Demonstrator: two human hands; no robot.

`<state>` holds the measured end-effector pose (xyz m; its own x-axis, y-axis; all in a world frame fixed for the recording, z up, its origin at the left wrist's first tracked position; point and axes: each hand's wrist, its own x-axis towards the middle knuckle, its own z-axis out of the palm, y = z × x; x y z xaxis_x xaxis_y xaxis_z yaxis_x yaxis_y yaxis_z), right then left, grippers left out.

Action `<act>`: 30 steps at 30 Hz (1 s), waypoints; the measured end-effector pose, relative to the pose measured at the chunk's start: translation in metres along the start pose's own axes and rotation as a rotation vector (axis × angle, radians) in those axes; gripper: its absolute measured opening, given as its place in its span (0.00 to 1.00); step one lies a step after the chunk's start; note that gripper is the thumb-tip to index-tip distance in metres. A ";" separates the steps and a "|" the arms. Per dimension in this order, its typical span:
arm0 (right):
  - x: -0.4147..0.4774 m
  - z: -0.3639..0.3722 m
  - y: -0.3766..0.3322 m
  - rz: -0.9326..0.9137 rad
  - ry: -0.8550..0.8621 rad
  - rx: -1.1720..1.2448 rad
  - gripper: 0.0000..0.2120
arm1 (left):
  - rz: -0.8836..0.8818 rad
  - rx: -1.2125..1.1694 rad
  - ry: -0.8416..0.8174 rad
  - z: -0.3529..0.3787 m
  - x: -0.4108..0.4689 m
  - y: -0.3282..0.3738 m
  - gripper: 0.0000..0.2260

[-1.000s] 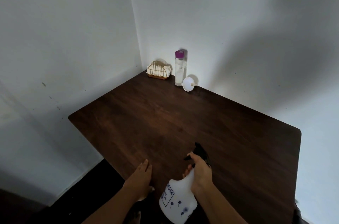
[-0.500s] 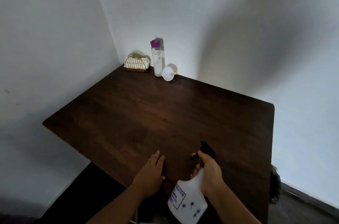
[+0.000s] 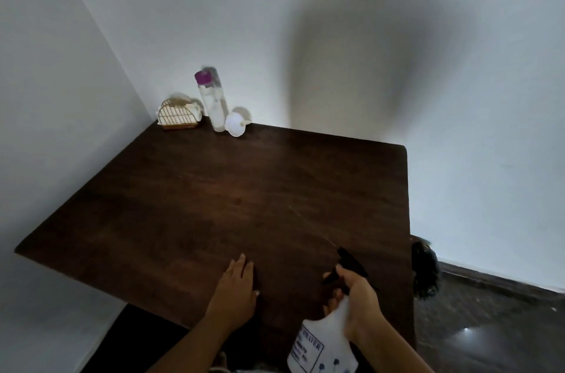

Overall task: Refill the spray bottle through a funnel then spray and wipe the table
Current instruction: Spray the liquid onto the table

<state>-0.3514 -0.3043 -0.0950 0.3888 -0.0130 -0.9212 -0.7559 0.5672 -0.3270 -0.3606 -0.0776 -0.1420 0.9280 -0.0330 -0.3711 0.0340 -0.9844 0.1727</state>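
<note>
The wire holder stands in the far corner at 11 o'clock on the tabletop, with the purple-capped bottle just beside it and the funnel lying on its side next to that; none has moved over the last second. The left hand has slid forward from the near edge and rests flat, fingers together. At 5 o'clock the right hand grips the neck of the spray bottle, fingers at the trigger, nozzle aimed inward. Spraying appears underway; wiping remains. The label reads partly "…AYER".
</note>
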 end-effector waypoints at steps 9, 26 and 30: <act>0.000 -0.002 0.004 -0.024 0.010 0.034 0.11 | 0.022 0.029 -0.011 -0.003 0.000 0.002 0.29; -0.005 0.087 -0.031 -1.186 -0.282 -0.737 0.08 | 0.163 -0.235 0.104 -0.056 0.029 -0.009 0.35; 0.011 0.128 -0.050 -1.261 -0.282 -0.804 0.17 | 0.159 -0.338 0.023 -0.081 0.060 -0.009 0.48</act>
<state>-0.2417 -0.2273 -0.0619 0.9942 0.0748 0.0773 0.0954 -0.2802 -0.9552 -0.2749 -0.0570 -0.0922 0.9394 -0.1737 -0.2956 0.0055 -0.8544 0.5196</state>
